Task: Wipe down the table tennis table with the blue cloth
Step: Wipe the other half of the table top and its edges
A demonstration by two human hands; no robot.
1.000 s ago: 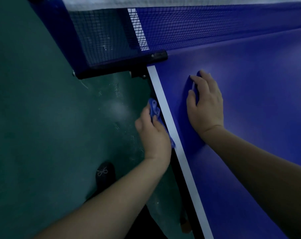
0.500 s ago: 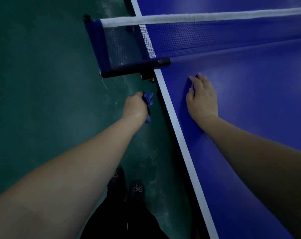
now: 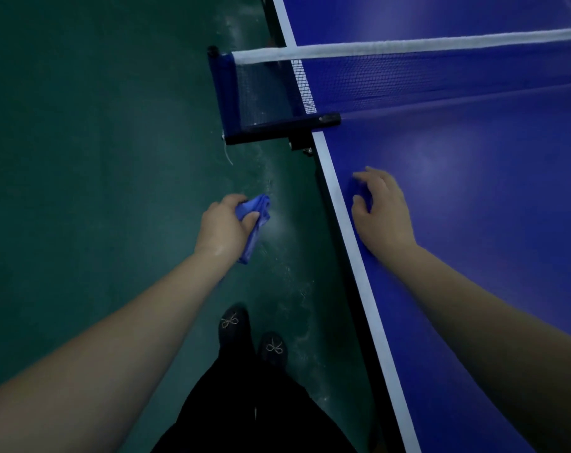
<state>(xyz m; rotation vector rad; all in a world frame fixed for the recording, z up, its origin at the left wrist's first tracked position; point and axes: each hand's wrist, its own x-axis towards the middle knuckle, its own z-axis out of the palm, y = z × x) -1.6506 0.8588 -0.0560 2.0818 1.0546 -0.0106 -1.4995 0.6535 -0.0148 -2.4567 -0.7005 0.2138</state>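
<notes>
Left hand (image 3: pixel 223 223) has pulled the bunched blue cloth (image 3: pixel 253 220), fingers clamped round it, off the blue table tennis table's (image 3: pixel 474 191) white edge line out over the green floor (image 3: pixel 81 158); right hand (image 3: pixel 384 212), fingers loosely curled, stays propped on top — wiping paused.

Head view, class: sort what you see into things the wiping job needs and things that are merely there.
Needed:
blue cloth, gripped by the left hand
table tennis table, right hand resting on it

Merely there:
net
net clamp
green floor
black shoes
</notes>
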